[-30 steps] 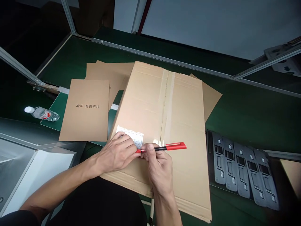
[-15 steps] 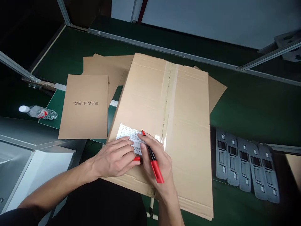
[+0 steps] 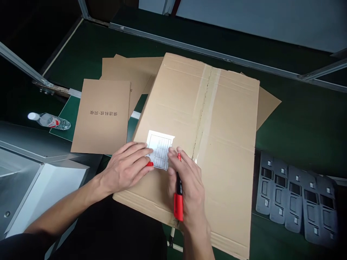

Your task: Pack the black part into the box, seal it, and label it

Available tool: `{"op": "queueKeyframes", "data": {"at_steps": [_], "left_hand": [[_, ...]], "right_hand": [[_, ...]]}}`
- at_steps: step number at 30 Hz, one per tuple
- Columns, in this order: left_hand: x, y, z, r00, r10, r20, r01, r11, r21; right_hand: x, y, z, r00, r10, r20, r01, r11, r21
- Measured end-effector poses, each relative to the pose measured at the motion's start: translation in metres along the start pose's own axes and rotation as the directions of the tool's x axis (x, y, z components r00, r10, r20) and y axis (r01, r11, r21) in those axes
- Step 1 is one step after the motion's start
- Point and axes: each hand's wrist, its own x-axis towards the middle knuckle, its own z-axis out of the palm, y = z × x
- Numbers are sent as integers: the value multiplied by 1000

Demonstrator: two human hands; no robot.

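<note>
A flattened cardboard box with a taped seam lies on the green table. A white printed label is stuck near its near-left corner. My left hand rests flat on the box beside the label and holds a red pen cap under its fingers. My right hand grips a red and black marker, its tip pointing up at the label's right edge.
A brown card with printed characters and more brown sheets lie to the left. A water bottle lies at far left. Grey plastic parts sit in a row at right. A grey metal cabinet stands near left.
The pen was uncapped: the cap stayed in my left hand, and my right hand turned the marker from sideways to tip-forward at the label. The view shifted slightly.
</note>
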Motion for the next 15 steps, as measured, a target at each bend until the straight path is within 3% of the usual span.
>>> {"op": "queueKeyframes", "data": {"at_steps": [4,9,12,15], "left_hand": [[5,-10,-2,993,84,82,-81,996,-43],[22,-23,-7,997,65,46,-63,997,-43],[16,-12,-11,1000,11,0,-11,997,-81],[-2,4,-12,999,-2,37,5,997,-83]], "right_hand": [[4,7,1,988,-51,145,56,998,-31],[0,-2,-2,996,-30,79,35,997,-67],[-3,-9,3,999,7,43,-2,994,-111],[-5,-12,8,998,61,-8,-61,987,-148]]}}
